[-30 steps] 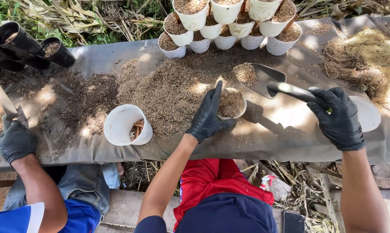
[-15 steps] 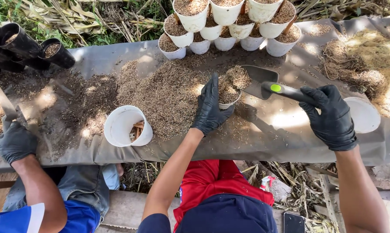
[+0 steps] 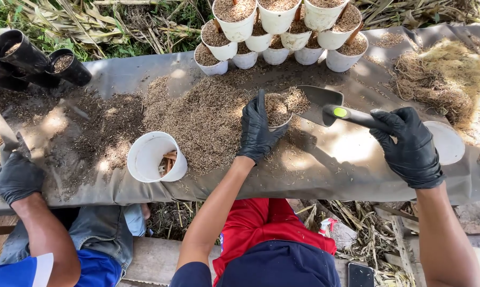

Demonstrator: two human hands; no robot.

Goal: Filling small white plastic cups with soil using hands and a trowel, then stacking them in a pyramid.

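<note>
Left hand: the black-gloved left hand (image 3: pixel 258 130) reaches forward, forearm stretched, fingers wrapped around a small white pot (image 3: pixel 276 111).
Right hand: the gloved right hand (image 3: pixel 410 146) clenches the dark handle of a trowel (image 3: pixel 325 106), its blade just at the pot's 3 o'clock.
Pot: round, thin plastic, brimming with coarse brown husk mix (image 3: pixel 203 119); it sits mid-bench on the grey sheet (image 3: pixel 330 165).
Surroundings: filled white pots (image 3: pixel 277 21) stacked at 12 o'clock; an empty white pot (image 3: pixel 152 157) tipped at 9 o'clock.
</note>
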